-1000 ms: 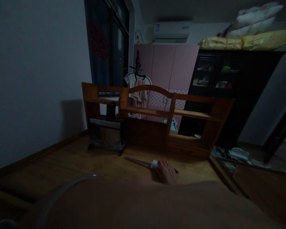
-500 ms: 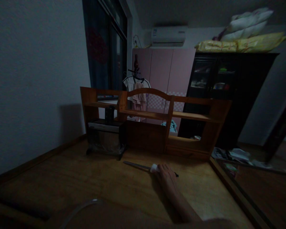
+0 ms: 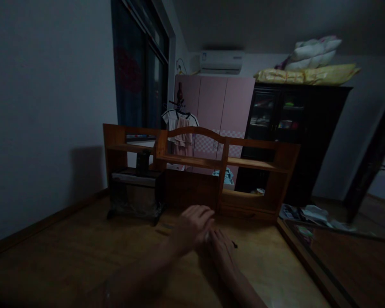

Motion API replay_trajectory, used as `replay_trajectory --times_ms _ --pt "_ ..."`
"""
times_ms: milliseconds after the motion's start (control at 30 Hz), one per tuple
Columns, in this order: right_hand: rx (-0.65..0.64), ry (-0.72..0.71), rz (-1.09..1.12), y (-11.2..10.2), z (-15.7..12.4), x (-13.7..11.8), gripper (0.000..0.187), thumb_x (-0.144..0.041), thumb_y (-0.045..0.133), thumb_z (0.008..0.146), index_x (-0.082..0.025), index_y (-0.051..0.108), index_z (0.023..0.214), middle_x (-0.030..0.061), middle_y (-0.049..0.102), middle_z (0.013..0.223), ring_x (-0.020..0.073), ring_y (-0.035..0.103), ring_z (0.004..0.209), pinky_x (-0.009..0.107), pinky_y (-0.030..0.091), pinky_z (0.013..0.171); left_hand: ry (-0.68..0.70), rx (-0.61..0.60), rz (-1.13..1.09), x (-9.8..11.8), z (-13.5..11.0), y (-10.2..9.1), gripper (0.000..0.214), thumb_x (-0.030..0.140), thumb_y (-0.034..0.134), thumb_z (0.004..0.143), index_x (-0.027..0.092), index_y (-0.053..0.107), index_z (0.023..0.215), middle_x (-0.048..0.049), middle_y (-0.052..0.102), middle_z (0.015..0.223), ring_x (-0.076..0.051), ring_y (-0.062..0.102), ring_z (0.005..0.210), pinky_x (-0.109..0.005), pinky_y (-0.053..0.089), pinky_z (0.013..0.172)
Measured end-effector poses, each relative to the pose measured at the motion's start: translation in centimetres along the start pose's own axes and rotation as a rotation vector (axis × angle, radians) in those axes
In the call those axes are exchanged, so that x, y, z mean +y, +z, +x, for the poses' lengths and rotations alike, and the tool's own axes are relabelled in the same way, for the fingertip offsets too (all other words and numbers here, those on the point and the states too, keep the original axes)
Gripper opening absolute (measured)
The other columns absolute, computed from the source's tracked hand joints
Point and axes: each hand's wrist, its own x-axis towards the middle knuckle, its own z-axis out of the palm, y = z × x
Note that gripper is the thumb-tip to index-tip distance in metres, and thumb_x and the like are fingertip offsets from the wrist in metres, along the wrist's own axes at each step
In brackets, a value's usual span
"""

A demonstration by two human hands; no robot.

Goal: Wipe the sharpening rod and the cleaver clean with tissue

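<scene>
On the wooden desk top (image 3: pixel 266 252), my right hand (image 3: pixel 222 250) is closed over a long slim object; its dark end (image 3: pixel 234 244) pokes out to the right. My left hand (image 3: pixel 194 224) reaches in from the lower left, its fingers bent down beside my right fingers, and hides the middle of the object. What those left fingers grip, if anything, is hidden. Left of that hand, the narrow brownish tip (image 3: pixel 162 232) of the object shows dimly. Poor light and blur keep its kind unclear.
A wooden shelf unit (image 3: pixel 195 161) stands along the desk's back. At its left sits a dark box-like appliance (image 3: pixel 136 192) with a small black object (image 3: pixel 143 162) on top. A wall (image 3: pixel 51 107) bounds the left side; papers (image 3: pixel 314 212) lie beyond the right edge.
My left hand has come up from the lower left to meet my right hand, covering the white part and much of the slim object. The view has tilted up slightly.
</scene>
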Motion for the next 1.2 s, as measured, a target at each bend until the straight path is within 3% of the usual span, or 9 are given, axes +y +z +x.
replay_trajectory --times_ms 100,200,300,467,633,933,1200 --pt "-0.012 0.03 0.011 -0.2 0.4 0.0 0.015 -0.024 0.046 0.092 -0.023 0.061 0.094 0.0067 0.064 0.085 0.0233 0.059 0.079 0.032 0.042 0.071 -0.143 -0.002 0.114 -5.7 -1.2 4.4 0.03 0.028 0.033 0.097 0.02 0.057 0.115 -0.0079 0.06 0.115 -0.021 0.054 0.106 -0.036 0.041 0.094" --pt "0.018 0.055 0.031 -0.5 0.6 -0.2 0.013 -0.027 0.049 0.092 -0.023 0.061 0.093 0.0068 0.064 0.087 0.0235 0.058 0.08 0.034 0.042 0.073 -0.076 -0.174 0.157 -8.1 -2.9 6.9 0.03 0.027 0.032 0.098 0.019 0.06 0.104 -0.0077 0.064 0.1 -0.02 0.059 0.092 -0.031 0.045 0.08" --pt "0.006 0.019 0.022 -1.4 0.8 -0.4 0.015 -0.029 0.05 0.092 -0.024 0.062 0.097 0.0075 0.064 0.092 0.0237 0.058 0.084 0.034 0.042 0.073 0.043 -0.328 0.118 -8.0 -4.0 7.1 0.03 0.034 0.034 0.097 0.02 0.061 0.096 -0.0058 0.065 0.088 -0.019 0.061 0.08 -0.029 0.043 0.071" --pt "-0.124 -0.208 0.026 -3.5 1.8 0.2 0.029 -0.03 0.053 0.091 -0.025 0.056 0.119 0.0055 0.064 0.089 0.0213 0.057 0.082 0.03 0.042 0.067 0.088 -0.371 0.032 -8.1 -5.0 6.2 0.025 0.035 0.042 0.094 0.025 0.056 0.112 -0.0047 0.067 0.096 -0.02 0.064 0.083 -0.026 0.042 0.068" --pt "-0.11 -0.266 0.003 -4.7 2.6 1.2 0.015 -0.026 0.048 0.094 -0.023 0.063 0.095 0.0035 0.062 0.081 0.0198 0.055 0.076 0.029 0.039 0.064 0.088 -0.335 -0.034 -9.0 -4.9 5.7 0.026 0.036 0.041 0.095 0.026 0.057 0.113 -0.0028 0.068 0.091 -0.019 0.065 0.081 -0.025 0.04 0.065" --pt "0.005 0.019 0.32 -4.8 2.6 2.3 0.032 -0.032 0.036 0.098 -0.018 0.054 0.076 0.0029 0.057 0.072 0.0139 0.052 0.065 0.024 0.036 0.063 0.078 -0.256 0.08 -8.4 -4.5 4.8 0.017 0.03 0.042 0.096 0.023 0.057 0.096 -0.0023 0.064 0.086 -0.018 0.063 0.075 -0.026 0.036 0.06" --pt "0.227 0.42 0.556 -5.2 2.4 2.0 0.041 -0.045 0.039 0.093 -0.017 0.054 0.067 -0.0018 0.05 0.053 0.0118 0.048 0.048 0.022 0.032 0.049 0.13 -0.105 0.162 -8.2 -4.6 5.7 0.018 0.026 0.04 0.096 0.021 0.057 0.096 -0.0042 0.063 0.084 -0.018 0.062 0.077 -0.026 0.042 0.061"
